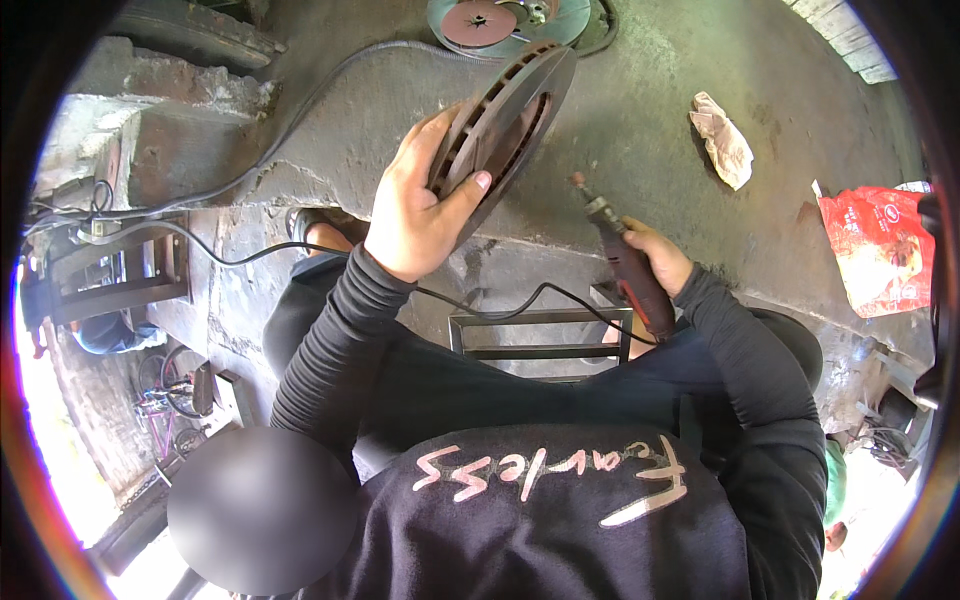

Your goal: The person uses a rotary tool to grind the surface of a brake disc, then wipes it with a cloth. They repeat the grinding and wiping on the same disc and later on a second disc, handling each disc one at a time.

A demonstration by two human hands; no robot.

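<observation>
My left hand (415, 220) is closed on a grey vented brake disc (540, 82). The thumb lies over its near face and the other fingers go behind the rim. It is held tilted, with the slotted edge turned to the left. To its right, my right hand (662, 258) grips a dark red and black die grinder (628, 268) around its body. A small reddish tip (577, 180) on the tool points up and left, apart from the disc. From the tool's rear end a black cord (545, 288) runs off to the left.
At the top, a reddish sanding disc (470, 22) rests on a larger round piece (565, 18). A crumpled paper (722, 140) and a red plastic bag (878, 250) lie on the right. A metal frame (540, 337) stands before my lap; a bicycle (165, 405) is far left.
</observation>
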